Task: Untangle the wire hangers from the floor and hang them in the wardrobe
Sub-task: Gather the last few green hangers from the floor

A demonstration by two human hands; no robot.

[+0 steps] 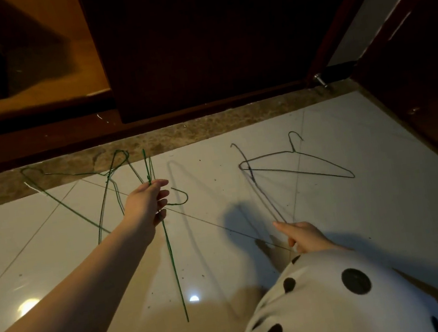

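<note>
- Nearest, the right hand [303, 235], coming out of a white sleeve with black dots [337, 299], is closed in a pinch on the near end of a thin grey wire hanger [267, 201]; the fingers are curled, not spread.
- From that pinch the held grey hanger runs away from the person and slightly leftward, seen almost edge-on and apparently lifted off the pale glossy tiled floor [373, 199]; its hook [235, 147] lies at the far end.
- At that far end it crosses a second grey wire hanger [297, 167], which lies flat with its long bar running left to right and its hook pointing toward the wardrobe; whether the two are linked or merely overlapping cannot be told.
- Farther out on the left, the left hand [146, 202] is closed around a green coated wire hanger [167, 244]; the long axis of this one runs near to far, its lower end reaching back toward the person and its hook [181, 197] curling out to the right of the fingers.
- Beyond and left of that hand lies the remaining tangle of green wire hangers [95, 184], spread on the floor against the brown stone threshold strip [206, 128].
- Judgement: the next move turns on the grey crossing point, which lies forward of the right hand, the nearer one to it.
- Farthest, the dark wooden wardrobe [207, 39] stands closed ahead, its lit orange interior [54, 62] open at left.
</note>
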